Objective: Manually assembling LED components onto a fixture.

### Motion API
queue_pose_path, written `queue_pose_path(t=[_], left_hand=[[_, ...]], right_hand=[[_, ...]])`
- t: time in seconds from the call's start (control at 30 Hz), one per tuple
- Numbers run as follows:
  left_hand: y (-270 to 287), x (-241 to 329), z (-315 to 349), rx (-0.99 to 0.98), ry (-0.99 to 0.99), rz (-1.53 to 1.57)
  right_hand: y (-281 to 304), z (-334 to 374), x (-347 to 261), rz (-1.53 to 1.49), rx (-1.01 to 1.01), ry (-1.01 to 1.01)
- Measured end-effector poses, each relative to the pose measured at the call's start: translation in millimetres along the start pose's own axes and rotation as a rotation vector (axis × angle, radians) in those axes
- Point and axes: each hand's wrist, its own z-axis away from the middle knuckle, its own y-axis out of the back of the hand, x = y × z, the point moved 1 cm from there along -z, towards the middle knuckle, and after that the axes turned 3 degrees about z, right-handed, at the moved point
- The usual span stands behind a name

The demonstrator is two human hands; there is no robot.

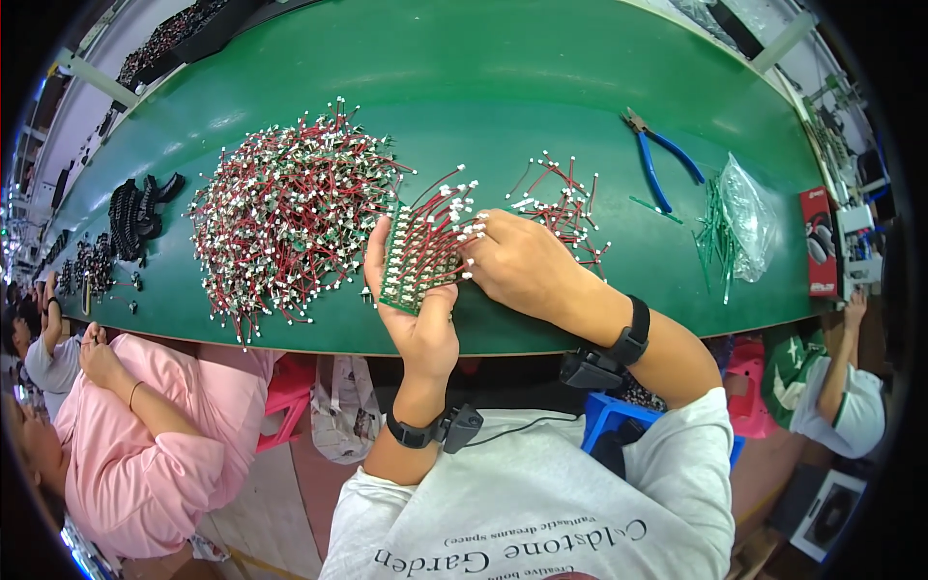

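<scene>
My left hand (421,327) is closed round the edges of a green circuit board panel (401,275), held tilted just above the table. Rows of white connectors line the panel, and many red and dark wires with white plugs (447,215) rise from it. At the panel's right side my right hand (517,259) pinches with its fingertips among the wire ends; the exact piece between them is too small to make out. A big heap of small wired boards (290,222) lies left of the panel. A smaller pile of wired pieces (561,203) sits beyond my right hand.
Blue-handled cutters (662,159) lie at the back right, near thin green strips (713,232) and a clear plastic bag (746,222). A red box (819,242) stands at the right edge. Black parts (135,215) lie far left. A person in pink (169,425) sits to my left.
</scene>
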Motion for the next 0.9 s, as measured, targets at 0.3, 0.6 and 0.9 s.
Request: queue_pose_path(t=[0.3,0.6,0.9], left_hand=[[-2.0,0.9,-1.1,0.054,0.005,0.09],[-1.1,-0.5,-1.0,0.04,-0.002,0.059],[-3.8,2.4,-4.6,0.024,0.046,0.111]], right_hand=[[2.5,-2.0,1.3,-0.119,0.094,-0.034],[5.4,-0.2,5.8,-0.243,0.027,-0.152],[1.9,-0.4,10.4,-0.212,0.019,-0.102]])
